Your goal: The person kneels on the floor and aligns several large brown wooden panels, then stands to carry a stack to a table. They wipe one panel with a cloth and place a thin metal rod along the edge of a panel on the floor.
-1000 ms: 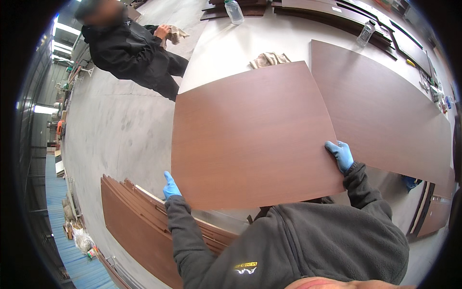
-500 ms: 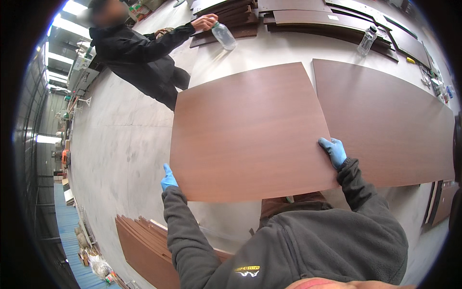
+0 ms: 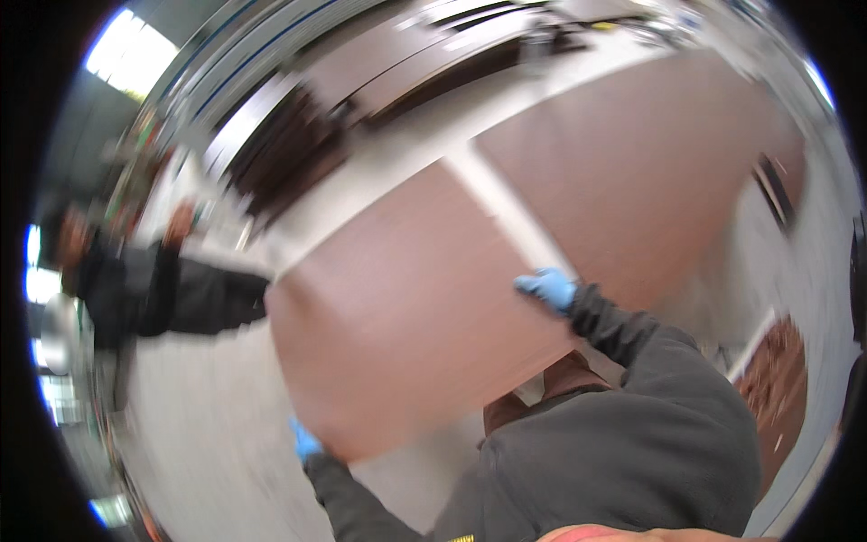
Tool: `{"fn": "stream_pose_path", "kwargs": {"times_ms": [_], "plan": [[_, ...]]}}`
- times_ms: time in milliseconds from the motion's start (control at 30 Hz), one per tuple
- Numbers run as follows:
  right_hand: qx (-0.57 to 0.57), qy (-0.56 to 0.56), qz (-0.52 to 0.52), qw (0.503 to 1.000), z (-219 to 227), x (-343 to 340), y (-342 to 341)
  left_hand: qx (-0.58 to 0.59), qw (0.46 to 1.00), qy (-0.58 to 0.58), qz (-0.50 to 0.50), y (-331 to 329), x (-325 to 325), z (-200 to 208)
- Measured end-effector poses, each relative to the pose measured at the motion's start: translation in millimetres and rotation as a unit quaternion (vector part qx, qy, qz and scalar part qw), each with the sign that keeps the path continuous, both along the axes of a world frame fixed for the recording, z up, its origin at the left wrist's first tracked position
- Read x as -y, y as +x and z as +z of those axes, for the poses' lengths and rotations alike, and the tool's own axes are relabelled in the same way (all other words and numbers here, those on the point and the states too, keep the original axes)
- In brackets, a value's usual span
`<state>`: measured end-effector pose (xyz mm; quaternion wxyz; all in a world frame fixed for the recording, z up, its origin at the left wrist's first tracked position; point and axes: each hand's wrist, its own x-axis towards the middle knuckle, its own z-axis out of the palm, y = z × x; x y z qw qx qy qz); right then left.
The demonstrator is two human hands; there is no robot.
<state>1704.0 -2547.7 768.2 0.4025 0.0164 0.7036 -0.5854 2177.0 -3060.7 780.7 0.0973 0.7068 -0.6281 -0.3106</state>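
Note:
A broad, flat wood-grain brown panel (image 3: 406, 298) is held between my two blue-gloved hands in front of my body. My left hand (image 3: 305, 441) is closed on its near left corner, partly hidden and blurred. On the right edge, my right hand (image 3: 549, 289) grips with the thumb over the top face and the other fingers out of sight below. A second brown panel (image 3: 641, 163) lies to the right on a pale surface, with a narrow light gap between the two.
A person in dark clothes (image 3: 181, 289) stands at the left, smeared by motion. Stacked dark boards (image 3: 289, 144) and long panels (image 3: 397, 63) lie along the far side. A blurred clear bottle (image 3: 536, 45) stands near them. More brown boards (image 3: 777, 397) are stacked at lower right.
My view has swung round, tilting the whole scene and blurring it. The held panel now sits lower left in view, still in both hands. The person appears farther left.

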Motion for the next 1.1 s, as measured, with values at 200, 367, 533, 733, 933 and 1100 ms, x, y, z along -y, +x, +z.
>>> {"fn": "stream_pose_path", "kwargs": {"times_ms": [200,367,533,733,933,1100], "plan": [[-0.011,0.116,-0.043,0.992,-13,27,26,-0.185,0.967,0.078,-0.157,-58,51,-64],[-0.043,0.188,0.004,0.981,-7,29,29,-0.280,0.930,0.232,-0.047,-108,-41,-54],[-0.037,0.174,0.001,0.984,-2,29,32,-0.382,0.835,0.390,0.071,-112,-145,-16],[-0.043,0.198,0.015,0.979,-3,29,20,-0.439,0.757,0.457,0.163,-92,-214,19],[-0.013,0.136,-0.030,0.990,-8,35,20,-0.506,0.715,0.463,0.137,-82,-221,20],[0.041,0.006,-0.027,0.999,-14,23,2,-0.506,0.723,0.459,0.107,-99,-215,59]]}}
